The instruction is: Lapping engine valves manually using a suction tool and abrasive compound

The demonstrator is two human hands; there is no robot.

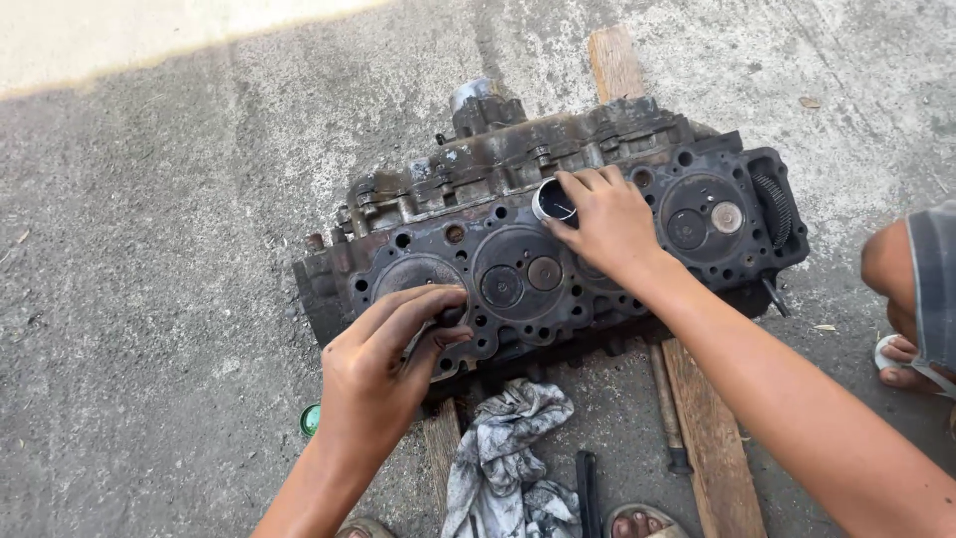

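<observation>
Here, a dark, oily cast-iron cylinder head lies face up across two weathered wooden planks on rough grey concrete ground, its round combustion recesses and valve faces turned skyward. A grease-stained grey-white rag sits crumpled just in front of it, beside a thin dark metal tool and a long rusty rod.

The right hand reaches over the head's middle, arm stretched diagonally from the lower right, fingers curled around a small shiny open metal tin that rests against the head's upper face. The left hand hangs over the leftmost recess, wrist bent, thumb and fingertips pinched narrowly together on something small and dark; what it is cannot be told.

Working a valve seat well probably wants the pinching fingers kept upright over the valve, pressure light and even, and the tin held level so nothing spills into the bolt holes.

A small green cap lies on the concrete left of the wrist.
</observation>
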